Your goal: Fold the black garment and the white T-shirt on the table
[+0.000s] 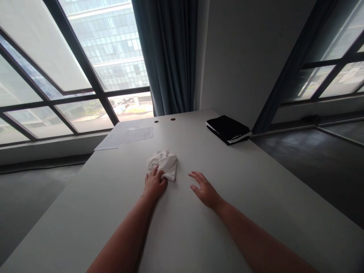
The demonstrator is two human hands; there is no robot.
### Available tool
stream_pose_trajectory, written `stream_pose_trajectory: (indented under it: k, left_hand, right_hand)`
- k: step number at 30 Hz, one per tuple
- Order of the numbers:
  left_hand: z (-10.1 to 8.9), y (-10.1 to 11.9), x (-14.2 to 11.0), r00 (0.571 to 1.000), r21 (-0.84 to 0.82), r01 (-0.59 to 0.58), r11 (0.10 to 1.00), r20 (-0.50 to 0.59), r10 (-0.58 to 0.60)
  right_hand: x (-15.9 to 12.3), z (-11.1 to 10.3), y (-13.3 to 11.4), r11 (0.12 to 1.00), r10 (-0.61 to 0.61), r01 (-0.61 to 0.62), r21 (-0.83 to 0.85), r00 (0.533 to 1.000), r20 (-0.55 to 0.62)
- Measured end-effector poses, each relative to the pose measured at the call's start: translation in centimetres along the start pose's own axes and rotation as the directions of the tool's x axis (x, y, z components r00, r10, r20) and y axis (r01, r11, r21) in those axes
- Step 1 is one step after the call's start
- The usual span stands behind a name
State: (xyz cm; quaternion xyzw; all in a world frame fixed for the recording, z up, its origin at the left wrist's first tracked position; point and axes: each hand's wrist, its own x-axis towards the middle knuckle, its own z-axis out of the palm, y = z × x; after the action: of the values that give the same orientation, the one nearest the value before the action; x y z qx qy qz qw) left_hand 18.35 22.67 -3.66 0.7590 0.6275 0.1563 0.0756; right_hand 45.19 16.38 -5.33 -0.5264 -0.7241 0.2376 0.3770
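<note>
A crumpled white cloth (165, 163) lies on the white table (256, 197) in front of me. My left hand (155, 184) rests on the near edge of the cloth, with its fingers closed over the fabric. My right hand (203, 189) hovers just to the right of the cloth, fingers spread and holding nothing, a short gap away from the fabric.
Loose paper sheets (125, 136) lie at the table's far left. A black folder with white pages (229, 129) sits at the far right corner. Two small cable holes (165, 120) are near the back edge. Windows and a dark curtain (167, 57) stand behind.
</note>
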Motion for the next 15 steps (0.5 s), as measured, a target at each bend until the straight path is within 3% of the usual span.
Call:
stream_pose_trajectory:
  k: [3,6,11,15]
  left_hand:
    - [0.0,3.2,-4.9,0.997,-0.064,-0.069,0.996,0.026,0.071]
    - [-0.7,3.4,-7.9,0.998,-0.11,-0.066,0.992,0.012,0.068]
    - [-1.8,0.9,-7.5,0.998,-0.173,-0.048,0.984,-0.034,0.043]
    - [-1.3,0.2,-6.4,0.997,-0.26,-0.055,0.964,-0.074,0.037]
  right_hand:
    - [0.3,-0.4,1.0,0.997,0.019,-0.01,0.07,0.991,-0.131]
    - [0.2,-0.4,0.6,0.999,0.016,-0.012,0.036,0.993,-0.121]
    - [-0.1,-0.2,-1.1,0.997,0.012,-0.014,-0.074,1.0,-0.018]
    - [-0.4,-0.5,-2.7,0.997,-0.038,0.042,-0.06,0.997,0.063]
